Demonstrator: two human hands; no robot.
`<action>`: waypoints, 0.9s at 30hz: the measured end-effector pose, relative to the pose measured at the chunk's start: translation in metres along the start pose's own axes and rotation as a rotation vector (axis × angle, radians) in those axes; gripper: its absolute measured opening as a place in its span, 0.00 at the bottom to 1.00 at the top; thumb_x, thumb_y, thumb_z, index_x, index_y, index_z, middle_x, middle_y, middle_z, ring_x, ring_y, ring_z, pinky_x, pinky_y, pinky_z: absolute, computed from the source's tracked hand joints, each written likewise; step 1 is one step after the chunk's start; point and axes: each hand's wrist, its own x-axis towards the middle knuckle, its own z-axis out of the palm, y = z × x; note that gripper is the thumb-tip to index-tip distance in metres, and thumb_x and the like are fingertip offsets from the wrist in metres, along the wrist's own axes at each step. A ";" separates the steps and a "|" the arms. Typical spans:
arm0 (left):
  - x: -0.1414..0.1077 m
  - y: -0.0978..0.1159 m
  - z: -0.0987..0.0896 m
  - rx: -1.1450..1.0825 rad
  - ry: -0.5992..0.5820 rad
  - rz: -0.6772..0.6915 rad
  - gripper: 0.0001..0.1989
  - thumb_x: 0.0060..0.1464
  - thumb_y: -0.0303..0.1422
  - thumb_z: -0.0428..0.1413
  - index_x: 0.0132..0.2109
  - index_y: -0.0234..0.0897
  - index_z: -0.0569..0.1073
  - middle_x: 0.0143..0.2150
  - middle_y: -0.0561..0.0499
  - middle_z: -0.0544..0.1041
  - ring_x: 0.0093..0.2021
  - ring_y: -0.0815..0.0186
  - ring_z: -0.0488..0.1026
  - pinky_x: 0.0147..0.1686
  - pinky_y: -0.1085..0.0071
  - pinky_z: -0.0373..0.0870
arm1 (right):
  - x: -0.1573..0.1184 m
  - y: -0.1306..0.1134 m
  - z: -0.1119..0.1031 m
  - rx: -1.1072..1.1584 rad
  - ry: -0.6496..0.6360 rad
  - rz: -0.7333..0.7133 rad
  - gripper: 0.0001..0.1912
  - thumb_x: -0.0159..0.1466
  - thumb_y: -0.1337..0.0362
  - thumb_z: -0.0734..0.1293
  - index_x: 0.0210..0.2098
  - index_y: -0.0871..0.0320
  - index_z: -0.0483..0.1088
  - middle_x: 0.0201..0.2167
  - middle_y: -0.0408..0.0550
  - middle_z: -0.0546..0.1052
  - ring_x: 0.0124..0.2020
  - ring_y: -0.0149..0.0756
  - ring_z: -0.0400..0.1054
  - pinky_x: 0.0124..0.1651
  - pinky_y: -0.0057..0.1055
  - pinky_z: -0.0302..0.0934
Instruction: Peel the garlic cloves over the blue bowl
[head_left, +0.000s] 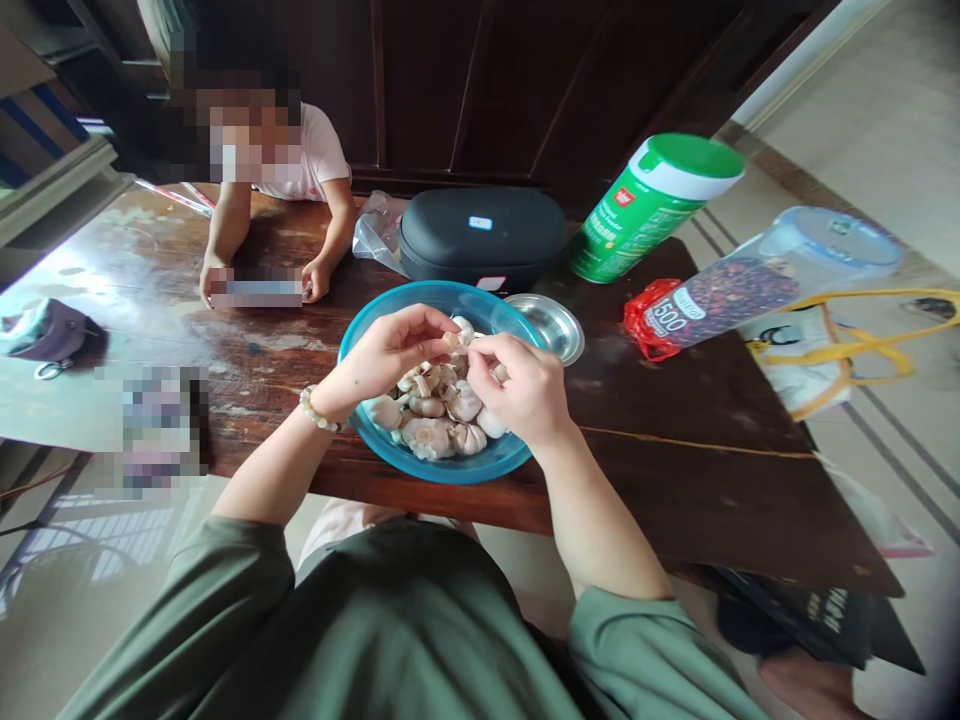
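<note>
A blue bowl (442,470) stands near the table's front edge, with several white garlic bulbs (431,438) inside. Above it, my left hand (394,350), a beaded bracelet at its wrist, pinches a small garlic clove (451,341) between thumb and fingers. My right hand (517,380) is closed beside it, its fingertips meeting the same small piece. What lies under the curled right fingers is partly hidden. Just behind the bowl's right side sits a shiny metal dish (562,325).
On the wooden table (675,500) are a black case (484,235), a green canister (652,210), a clear jar (757,275) and a small pouch (56,330). Across it, a person (322,150) holds a device (256,290). A bag (806,370) is at the right.
</note>
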 end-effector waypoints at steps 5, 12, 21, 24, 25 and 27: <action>0.002 0.001 -0.003 -0.102 0.071 -0.038 0.14 0.51 0.36 0.62 0.42 0.30 0.73 0.37 0.49 0.75 0.34 0.71 0.73 0.37 0.74 0.71 | 0.000 0.000 0.000 0.008 0.020 -0.014 0.05 0.61 0.72 0.62 0.31 0.56 0.67 0.23 0.42 0.75 0.22 0.31 0.68 0.28 0.27 0.62; 0.003 -0.001 -0.008 -0.248 0.013 -0.142 0.16 0.51 0.35 0.62 0.46 0.32 0.72 0.37 0.50 0.76 0.33 0.69 0.75 0.37 0.73 0.71 | -0.001 0.000 0.000 0.026 0.068 -0.011 0.05 0.61 0.71 0.63 0.31 0.56 0.68 0.23 0.41 0.75 0.23 0.31 0.69 0.29 0.27 0.63; 0.005 0.007 -0.005 -0.270 0.136 -0.200 0.05 0.47 0.25 0.54 0.35 0.32 0.69 0.27 0.55 0.67 0.22 0.78 0.62 0.20 0.81 0.56 | 0.000 -0.001 -0.002 0.067 0.113 0.002 0.05 0.62 0.71 0.64 0.32 0.56 0.69 0.25 0.42 0.77 0.24 0.30 0.70 0.30 0.26 0.64; 0.004 0.009 -0.004 -0.249 0.045 -0.270 0.04 0.45 0.25 0.51 0.32 0.32 0.67 0.25 0.55 0.66 0.18 0.79 0.55 0.16 0.80 0.45 | 0.000 0.000 -0.002 0.072 0.116 -0.018 0.05 0.62 0.72 0.64 0.33 0.56 0.68 0.26 0.42 0.77 0.23 0.30 0.69 0.30 0.26 0.64; 0.004 0.010 -0.004 -0.245 0.012 -0.288 0.04 0.45 0.25 0.51 0.32 0.33 0.67 0.25 0.54 0.67 0.18 0.78 0.55 0.16 0.80 0.44 | 0.000 0.000 -0.002 0.073 0.116 -0.023 0.05 0.62 0.72 0.64 0.33 0.56 0.68 0.25 0.42 0.77 0.23 0.30 0.69 0.30 0.26 0.64; 0.003 0.009 -0.003 -0.240 -0.024 -0.298 0.05 0.45 0.25 0.50 0.33 0.33 0.67 0.25 0.53 0.68 0.18 0.77 0.55 0.17 0.79 0.44 | 0.000 0.000 -0.002 0.075 0.114 -0.028 0.05 0.62 0.72 0.64 0.34 0.56 0.68 0.25 0.42 0.77 0.23 0.30 0.69 0.29 0.26 0.63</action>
